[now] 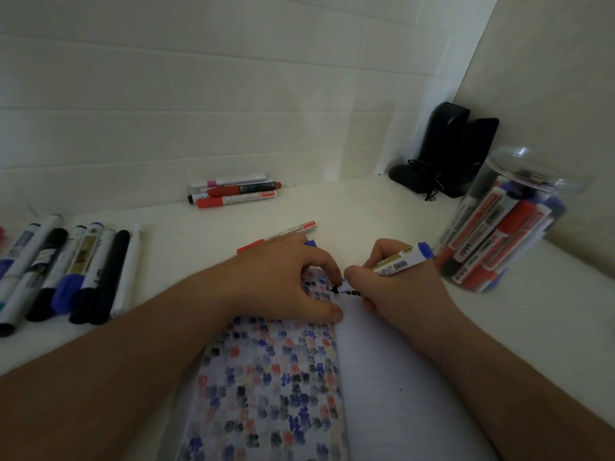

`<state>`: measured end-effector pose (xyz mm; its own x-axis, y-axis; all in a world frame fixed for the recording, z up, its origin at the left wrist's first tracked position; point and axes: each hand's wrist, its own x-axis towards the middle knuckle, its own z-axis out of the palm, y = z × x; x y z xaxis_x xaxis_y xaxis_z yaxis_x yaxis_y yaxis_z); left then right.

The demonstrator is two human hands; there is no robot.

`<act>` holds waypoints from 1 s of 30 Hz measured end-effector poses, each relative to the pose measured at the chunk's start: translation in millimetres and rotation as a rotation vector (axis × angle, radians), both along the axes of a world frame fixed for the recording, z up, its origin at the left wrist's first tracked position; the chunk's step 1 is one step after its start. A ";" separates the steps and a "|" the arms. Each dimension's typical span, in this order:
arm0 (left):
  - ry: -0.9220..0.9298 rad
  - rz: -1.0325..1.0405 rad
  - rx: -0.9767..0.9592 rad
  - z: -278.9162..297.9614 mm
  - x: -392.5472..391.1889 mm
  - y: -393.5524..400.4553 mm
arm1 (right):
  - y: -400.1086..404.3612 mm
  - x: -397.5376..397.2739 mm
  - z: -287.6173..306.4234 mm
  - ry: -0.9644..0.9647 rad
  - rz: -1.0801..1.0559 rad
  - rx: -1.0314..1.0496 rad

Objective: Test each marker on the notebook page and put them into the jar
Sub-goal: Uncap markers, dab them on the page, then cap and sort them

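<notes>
Marker in use [397, 262]: cylindrical, white barrel with gold label and barcode, blue end; gripped by the right hand [396, 287], fingers curled round the barrel, its tip on the top of the right-hand notebook page, where a short dark scribble [346, 291] sits. Notebook [382, 377]: open, flat on the bench, right page lined and almost bare; left page [266, 377] thickly covered with small blotchy test marks in blue, black, red and yellow; lower edge cut off by the frame. Left hand [286, 281]: presses on the upper left page, fingers curled, a blue piece [311, 243] partly hidden beneath the knuckles; whether it is held cannot be told. Red-and-white marker [283, 236]: lying just behind the left hand, partly covered. Jar [512, 224]: clear, cylindrical, open-topped, at the right of the bench, packed with slanting red, blue and black markers. Row of markers [66, 271]: left of the notebook, side by side, leftmost ones cropped. Small cluster of markers [234, 191]: against the white tiled wall. Black objects [446, 154]: in the corner, with a cord, too dark to identify. Bench [549, 327]: white, smooth.
</notes>
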<state>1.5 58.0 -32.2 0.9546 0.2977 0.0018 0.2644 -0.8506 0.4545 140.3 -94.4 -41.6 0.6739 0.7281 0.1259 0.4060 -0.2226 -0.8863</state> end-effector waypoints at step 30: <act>0.010 -0.003 -0.009 1.4 -0.1 -0.7 | 2.0 1.4 -2.4 -0.067 -0.031 -0.012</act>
